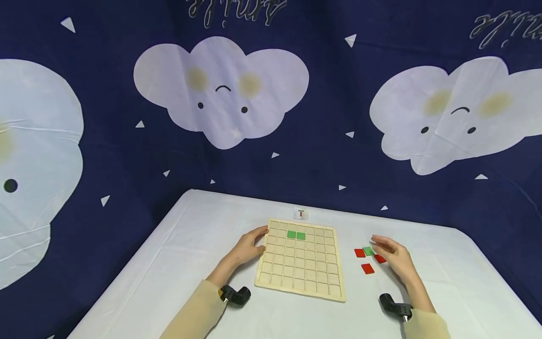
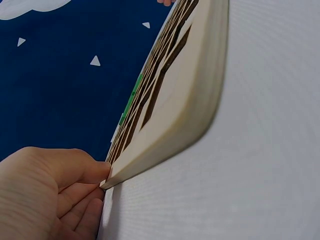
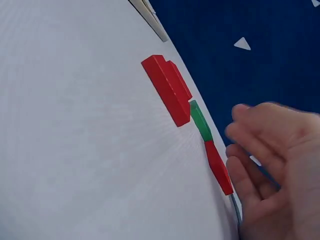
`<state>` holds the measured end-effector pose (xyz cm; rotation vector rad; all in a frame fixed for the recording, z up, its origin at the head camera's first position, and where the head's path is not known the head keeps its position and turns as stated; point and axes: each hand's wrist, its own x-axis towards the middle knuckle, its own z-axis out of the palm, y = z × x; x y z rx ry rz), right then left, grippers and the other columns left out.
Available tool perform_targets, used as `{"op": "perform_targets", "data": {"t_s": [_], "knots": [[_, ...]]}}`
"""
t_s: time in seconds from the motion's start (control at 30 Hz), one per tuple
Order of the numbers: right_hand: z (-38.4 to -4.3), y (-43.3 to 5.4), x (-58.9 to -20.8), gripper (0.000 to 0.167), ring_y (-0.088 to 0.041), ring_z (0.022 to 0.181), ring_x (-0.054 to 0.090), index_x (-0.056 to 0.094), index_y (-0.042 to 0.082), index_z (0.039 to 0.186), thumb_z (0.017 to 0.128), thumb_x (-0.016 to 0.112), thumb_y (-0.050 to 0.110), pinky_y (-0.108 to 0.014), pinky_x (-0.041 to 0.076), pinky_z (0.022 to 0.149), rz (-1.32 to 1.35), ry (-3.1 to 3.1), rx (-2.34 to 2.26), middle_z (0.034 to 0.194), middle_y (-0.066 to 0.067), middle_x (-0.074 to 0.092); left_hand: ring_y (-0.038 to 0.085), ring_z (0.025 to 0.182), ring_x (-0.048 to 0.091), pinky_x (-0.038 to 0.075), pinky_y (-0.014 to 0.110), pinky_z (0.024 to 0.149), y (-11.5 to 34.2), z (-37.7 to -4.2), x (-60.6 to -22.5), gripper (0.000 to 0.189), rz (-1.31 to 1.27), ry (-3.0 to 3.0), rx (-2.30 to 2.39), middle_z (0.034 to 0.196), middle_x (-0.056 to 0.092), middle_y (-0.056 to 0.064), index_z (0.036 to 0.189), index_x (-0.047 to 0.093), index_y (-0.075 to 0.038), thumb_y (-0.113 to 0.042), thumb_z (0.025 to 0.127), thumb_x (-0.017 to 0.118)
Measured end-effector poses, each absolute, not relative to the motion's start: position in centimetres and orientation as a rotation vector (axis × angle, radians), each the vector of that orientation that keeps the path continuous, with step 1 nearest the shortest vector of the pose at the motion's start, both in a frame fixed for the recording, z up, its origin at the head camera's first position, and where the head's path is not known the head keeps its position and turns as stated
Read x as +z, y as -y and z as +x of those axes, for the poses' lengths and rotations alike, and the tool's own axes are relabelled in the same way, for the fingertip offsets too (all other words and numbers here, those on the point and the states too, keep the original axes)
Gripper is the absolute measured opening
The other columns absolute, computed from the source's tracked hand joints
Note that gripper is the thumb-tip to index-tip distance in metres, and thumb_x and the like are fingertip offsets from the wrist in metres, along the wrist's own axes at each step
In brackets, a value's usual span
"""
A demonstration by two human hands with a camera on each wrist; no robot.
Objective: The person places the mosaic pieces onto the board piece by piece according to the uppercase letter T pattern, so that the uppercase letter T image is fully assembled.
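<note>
A pale wooden grid board [image 1: 299, 291] lies on the table, two green tiles [image 1: 296, 235] side by side in its upper cells. At the board's left edge is my left hand [image 1: 245, 247], thumb and fingers spread apart and touching the rim; the left wrist view shows the thumb [image 2: 95, 171] right at that edge. My right hand [image 1: 395, 258] hovers over loose tiles, fingers slightly bent and nothing between them. Beneath and beside it lie a green tile [image 1: 368, 251] and red tiles [image 1: 367, 269], one red tile [image 1: 380, 259] partly covered by the hand.
Behind the board's top edge lies a small card [image 1: 301, 213] printed with a coloured grid pattern. White cloth covers the table [image 1: 457, 273]. A dark blue curtain with clouds [image 1: 220, 94] hangs behind it. Each wrist wears a black camera band [image 1: 237, 295].
</note>
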<state>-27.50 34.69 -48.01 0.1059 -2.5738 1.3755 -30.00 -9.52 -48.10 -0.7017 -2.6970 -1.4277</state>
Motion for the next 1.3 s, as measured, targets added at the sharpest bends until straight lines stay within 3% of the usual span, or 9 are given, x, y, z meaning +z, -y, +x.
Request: {"op": "perform_targets", "data": {"t_s": [0.23,0.37,0.5,0.77,0.87,1.13,1.3], "knots": [[-27.0,-34.8,-48.7,0.039,0.004,0.104,0.052,0.059,0.003,0.126,0.090,0.063,0.016,-0.006,0.039,0.085,0.263,2.681,1.266,0.124,-0.015,0.059,0.033,0.130,0.040,0.031,0.042,0.109,9.5,-29.7,-48.2,0.063,-0.698,2.696,-1.446,0.136,0.048,0.019,0.140,0.038,0.006,0.002,0.082,0.062],[-26.8,-34.7,-48.3,0.040,-0.016,0.116,0.052,0.058,0.003,0.127,0.087,0.063,0.006,-0.006,0.037,0.088,0.306,2.741,1.224,0.125,-0.014,0.059,0.032,0.130,0.039,0.031,0.042,0.109,9.4,-29.6,-48.4,0.063,-0.679,2.703,-1.450,0.136,0.049,0.018,0.140,0.039,0.005,0.001,0.081,0.062],[-26.7,-34.4,-48.3,0.042,-0.032,0.118,0.050,0.059,0.004,0.125,0.084,0.063,0.000,-0.008,0.037,0.088,0.292,2.767,1.169,0.123,-0.013,0.060,0.033,0.130,0.040,0.031,0.043,0.109,9.4,-29.6,-48.6,0.063,-0.683,2.698,-1.448,0.135,0.049,0.018,0.139,0.039,0.005,0.002,0.081,0.062],[-26.9,-34.2,-48.6,0.039,-0.032,0.112,0.055,0.062,0.004,0.121,0.083,0.064,-0.002,-0.015,0.044,0.087,0.238,2.762,1.074,0.117,-0.014,0.063,0.032,0.129,0.041,0.032,0.041,0.109,9.4,-29.8,-48.6,0.063,-0.700,2.696,-1.438,0.136,0.049,0.018,0.140,0.038,0.006,0.002,0.082,0.062],[-26.8,-34.2,-48.4,0.037,-0.030,0.106,0.058,0.061,0.002,0.121,0.084,0.063,-0.001,-0.013,0.045,0.082,0.212,2.729,1.080,0.115,-0.015,0.063,0.032,0.129,0.041,0.032,0.042,0.109,9.4,-29.8,-48.6,0.063,-0.703,2.698,-1.436,0.136,0.049,0.019,0.140,0.038,0.006,0.002,0.082,0.062],[-26.8,-33.8,-46.6,0.036,0.003,0.093,0.057,0.060,-0.003,0.120,0.088,0.066,0.012,-0.007,0.047,0.077,0.257,2.565,1.225,0.114,-0.020,0.063,0.032,0.129,0.041,0.032,0.042,0.109,9.4,-29.6,-48.4,0.062,-0.686,2.713,-1.436,0.136,0.049,0.019,0.140,0.038,0.006,0.002,0.082,0.062],[-27.3,-33.1,-44.7,0.039,0.004,0.094,0.057,0.061,-0.002,0.121,0.088,0.068,0.018,-0.007,0.047,0.078,0.285,2.501,1.273,0.114,-0.017,0.064,0.033,0.129,0.041,0.032,0.042,0.109,9.4,-29.9,-48.1,0.062,-0.695,2.688,-1.428,0.135,0.049,0.019,0.139,0.039,0.006,0.003,0.082,0.062]]}}
